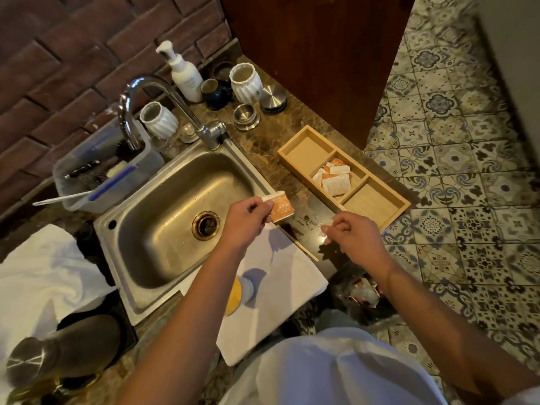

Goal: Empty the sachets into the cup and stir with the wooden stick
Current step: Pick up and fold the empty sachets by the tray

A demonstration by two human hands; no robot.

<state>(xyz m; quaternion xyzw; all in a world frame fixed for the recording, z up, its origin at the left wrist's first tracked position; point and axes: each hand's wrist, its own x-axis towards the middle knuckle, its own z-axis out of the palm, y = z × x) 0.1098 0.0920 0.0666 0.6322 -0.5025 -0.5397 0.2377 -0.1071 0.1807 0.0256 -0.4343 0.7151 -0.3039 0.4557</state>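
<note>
My left hand point(248, 219) pinches an orange and white sachet point(282, 210) by its left edge, above the sink's right rim. My right hand point(355, 233) is a little to the right of it, over the dark counter. Its fingers are curled and pinch a small pale scrap point(323, 229) that looks like a torn-off strip. The cup point(241, 292) stands on a white cloth point(295, 276) and shows a yellow inside; my left forearm hides much of it. The wooden stick point(301, 244) lies slanted across the cloth's far edge. Several more sachets point(334, 176) lie in the tray's middle compartment.
The wooden tray point(380, 211) sits at the counter's right edge, beside a steel sink point(175, 206) with a tap point(152, 92). White ribbed cups, a pump bottle point(184, 74) and metal lids stand behind. A bin with wrappers point(362, 296) is below my right arm.
</note>
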